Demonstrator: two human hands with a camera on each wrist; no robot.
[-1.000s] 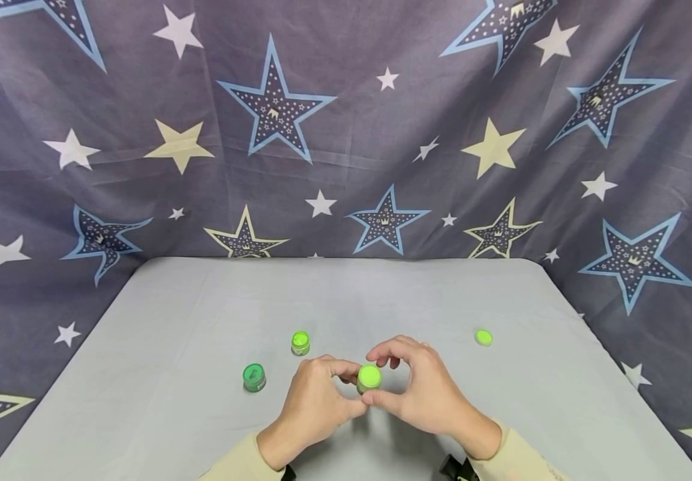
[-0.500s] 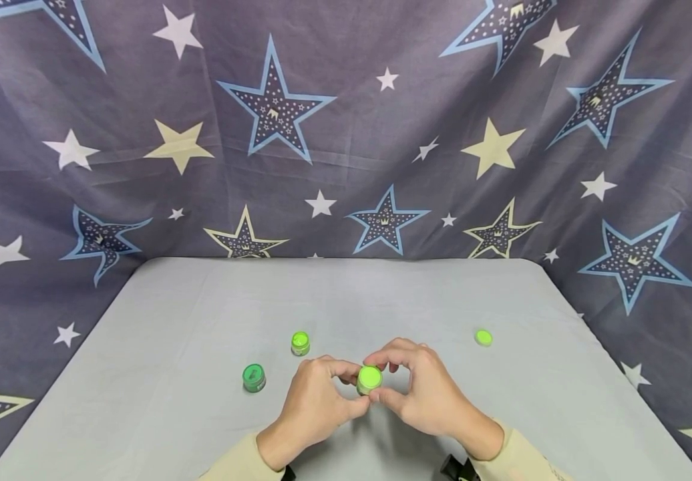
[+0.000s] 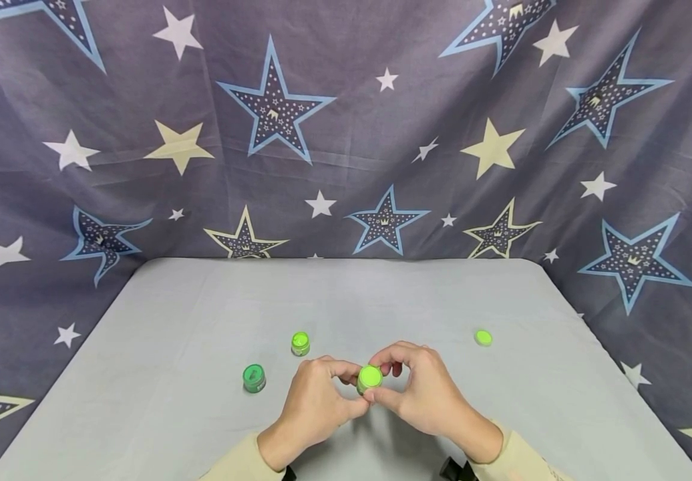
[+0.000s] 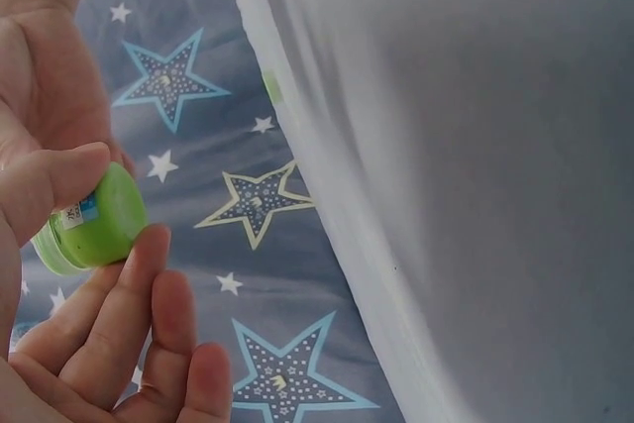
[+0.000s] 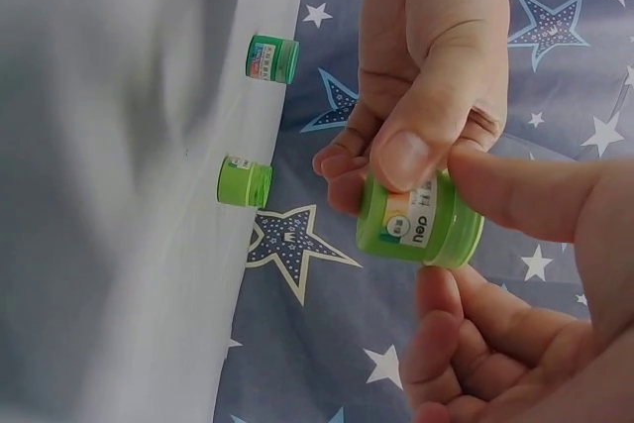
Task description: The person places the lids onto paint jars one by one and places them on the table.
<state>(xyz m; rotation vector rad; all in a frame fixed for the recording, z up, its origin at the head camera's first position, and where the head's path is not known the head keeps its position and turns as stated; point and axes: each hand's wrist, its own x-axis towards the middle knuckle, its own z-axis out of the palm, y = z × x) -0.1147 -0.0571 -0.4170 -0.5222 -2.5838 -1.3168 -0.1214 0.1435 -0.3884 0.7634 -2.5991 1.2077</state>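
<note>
On the table (image 3: pixel 159 414), a dark green jar (image 3: pixel 254 378) and a lime jar (image 3: pixel 300 343) are standing left of the left hand (image 3: pixel 320 404), which is sitting between the dark one and the held jar (image 3: pixel 370 377). A round lime piece (image 3: pixel 483 337) is lying well apart, beyond the right hand (image 3: pixel 424 391). Both hands' fingers are pinching the held jar above the table, left on its body, right around its lid end. That end is facing up, the long axis running roughly upright.

I count one lime jar (image 3: pixel 370 378) in my fingers (image 3: pixel 393 353), two more jars (image 3: pixel 300 343) (image 3: pixel 254 379) left of them, and one flat lime disc (image 3: pixel 483 337) to their right.
</note>
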